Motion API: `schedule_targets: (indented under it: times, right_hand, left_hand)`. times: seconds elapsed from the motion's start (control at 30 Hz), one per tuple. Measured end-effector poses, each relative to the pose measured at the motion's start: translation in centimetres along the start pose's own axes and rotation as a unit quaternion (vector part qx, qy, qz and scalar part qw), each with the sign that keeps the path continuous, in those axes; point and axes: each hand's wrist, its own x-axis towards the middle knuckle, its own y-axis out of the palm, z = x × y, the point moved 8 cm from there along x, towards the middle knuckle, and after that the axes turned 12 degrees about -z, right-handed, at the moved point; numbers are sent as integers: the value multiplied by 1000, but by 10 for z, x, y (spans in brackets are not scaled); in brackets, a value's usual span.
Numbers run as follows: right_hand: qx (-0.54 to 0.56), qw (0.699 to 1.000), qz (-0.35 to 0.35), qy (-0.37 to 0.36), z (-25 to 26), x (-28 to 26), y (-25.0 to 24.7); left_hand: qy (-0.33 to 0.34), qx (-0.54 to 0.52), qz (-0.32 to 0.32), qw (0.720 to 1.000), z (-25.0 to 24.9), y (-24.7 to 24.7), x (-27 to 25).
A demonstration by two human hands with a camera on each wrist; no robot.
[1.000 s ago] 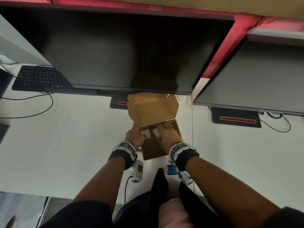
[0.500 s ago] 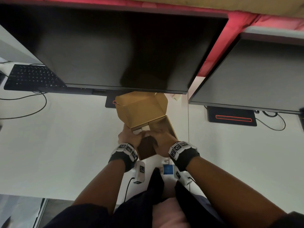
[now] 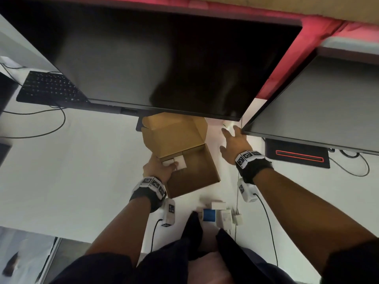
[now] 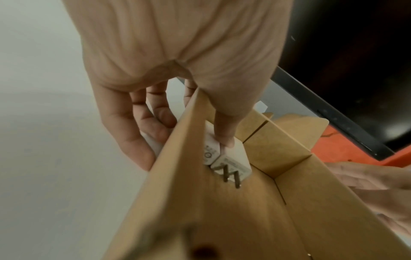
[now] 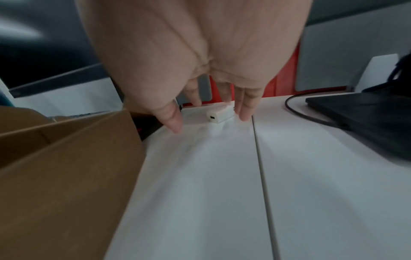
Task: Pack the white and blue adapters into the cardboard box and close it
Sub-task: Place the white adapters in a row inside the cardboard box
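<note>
Change: right hand has left the cardboard box, where it worked beside the left a moment ago, and now stretches toward the back of the counter; the box has turned slightly.
Keyboard: a black keyboard lies far left on the counter, behind the monitor edge.
Left hand: left hand grips the box's left wall, fingers outside and thumb inside, the thumb pressing on two white adapters in the far-left corner.
Packed adapters: the two white adapters sit side by side against the wall; one shows its metal prongs pointing into the box.
Box: open on the counter below the monitor, lid flap standing up at the back, most of the floor bare.
Waiting adapters: a blue adapter and a few white ones lie at the near counter edge, apart from the box.
Right hand: spread wide and holding nothing, fingers straight, tips just short of a lone white adapter near the back of the counter.
Target adapter: lies on its side, USB port facing the wrist camera, between thumb and fingers but not yet touched.
Handling: likely a light, rigid plastic block with smooth, somewhat slippery faces; a pinch across its two broad sides should hold it, keeping clear of the prongs.
Progress: early judging by the box; several adapters remain outside and the lid is not yet shut.
</note>
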Motion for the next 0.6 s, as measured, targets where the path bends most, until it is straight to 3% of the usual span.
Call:
schedule_targets:
  times: [0.37, 0.5, 0.6]
  right_hand:
    - [-22, 998, -55, -19, 18, 52, 13]
    - [-11, 999, -44, -12, 8, 47, 30]
    - [-4, 997, -77, -30, 7, 35, 27]
  left_hand:
    - [-17, -7, -4, 1000, -1, 0, 1]
    - [-18, -2, -3, 1000, -1, 0, 1]
    - [-17, 2, -2, 1000, -2, 0, 0]
